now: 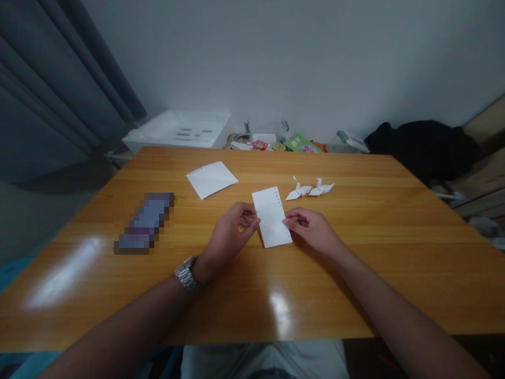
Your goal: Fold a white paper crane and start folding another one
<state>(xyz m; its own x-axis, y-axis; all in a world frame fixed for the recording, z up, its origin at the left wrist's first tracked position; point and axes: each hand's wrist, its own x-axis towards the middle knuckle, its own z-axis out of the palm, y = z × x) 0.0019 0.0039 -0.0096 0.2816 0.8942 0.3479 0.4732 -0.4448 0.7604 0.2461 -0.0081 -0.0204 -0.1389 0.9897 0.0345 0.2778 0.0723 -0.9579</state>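
Note:
A white sheet of paper (272,218) with punched holes along its upper right edge is held between my two hands, just above or on the table. My left hand (235,226), with a metal watch at the wrist, pinches the paper's left edge between thumb and fingers. On the opposite edge, my right hand (310,227) pinches it the same way. Two white folded paper cranes (310,189) stand beyond my right hand. Farther back on the left lies another hole-punched sheet (212,180), flat on the wood.
The wooden table (394,252) spans the view. A blurred-out phone-like object (145,223) lies on its left side. Past the far edge are a white plastic tray (181,129), a green packet (303,143) and other small items. Dark cloth (424,150) is heaped at the right.

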